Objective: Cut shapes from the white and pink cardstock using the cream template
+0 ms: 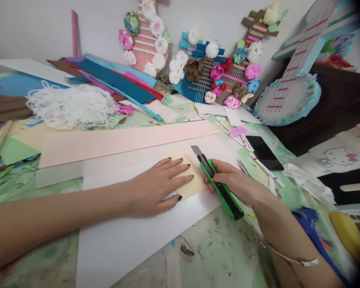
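My left hand (156, 186) lies flat with fingers spread, pressing on a pale yellow piece of paper (195, 180). Beneath that is a white board (114, 248) on the table. In my right hand (237, 180) is a green and black utility knife (219, 184), its blade out and pointing up and to the left, just right of the yellow paper. The blade tip seems to hover over the pale sheet; whether it touches cannot be made out. A long pale pink paper strip (123, 142) lies beyond my left hand.
A heap of white string (75, 104) and coloured paper sheets (114, 80) lie at the back left. Flower-decorated paper guitars (204, 76) lean against the wall. To the right are a black phone (264, 152), markers (262, 165) and blue-handled scissors (309, 224). Green scraps (15, 180) lie at left.
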A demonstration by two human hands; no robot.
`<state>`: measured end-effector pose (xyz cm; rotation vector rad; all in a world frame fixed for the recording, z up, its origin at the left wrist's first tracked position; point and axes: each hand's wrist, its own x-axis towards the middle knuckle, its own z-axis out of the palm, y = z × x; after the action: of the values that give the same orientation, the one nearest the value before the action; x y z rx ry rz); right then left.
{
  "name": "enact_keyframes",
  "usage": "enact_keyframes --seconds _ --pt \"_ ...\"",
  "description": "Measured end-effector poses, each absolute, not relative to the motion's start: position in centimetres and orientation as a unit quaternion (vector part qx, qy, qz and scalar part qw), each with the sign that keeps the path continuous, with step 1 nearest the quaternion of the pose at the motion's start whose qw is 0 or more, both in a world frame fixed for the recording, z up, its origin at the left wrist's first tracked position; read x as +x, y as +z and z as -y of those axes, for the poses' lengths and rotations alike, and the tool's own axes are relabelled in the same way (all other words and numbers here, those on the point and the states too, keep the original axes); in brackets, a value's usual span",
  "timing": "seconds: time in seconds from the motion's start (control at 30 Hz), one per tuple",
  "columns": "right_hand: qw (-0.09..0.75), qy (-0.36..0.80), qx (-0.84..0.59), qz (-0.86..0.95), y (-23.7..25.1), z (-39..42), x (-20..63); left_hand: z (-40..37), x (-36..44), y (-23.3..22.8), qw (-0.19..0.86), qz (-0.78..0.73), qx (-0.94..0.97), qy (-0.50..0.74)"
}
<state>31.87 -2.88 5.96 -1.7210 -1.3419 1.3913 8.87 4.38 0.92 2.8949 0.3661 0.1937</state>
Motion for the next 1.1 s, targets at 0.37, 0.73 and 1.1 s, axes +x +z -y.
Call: enact_keyframes --seconds 0.37,0.73,1.1 --pt "0.27 0.513 -0.637 0.508 5.72 2.9 32.05 -4.37 8.91 0.88 0.105 -0.126 0.984 0.063" --pt "0.269 0.516 -0.642 0.499 5.97 2.91 31.87 -4.39 8.91 0.87 0.102 -0.124 0.985 0.064" --pt "0.265 0.51 -0.646 0.503 5.94 2.95 31.86 -4.39 8.89 0.86 0.103 -0.123 0.984 0.073"
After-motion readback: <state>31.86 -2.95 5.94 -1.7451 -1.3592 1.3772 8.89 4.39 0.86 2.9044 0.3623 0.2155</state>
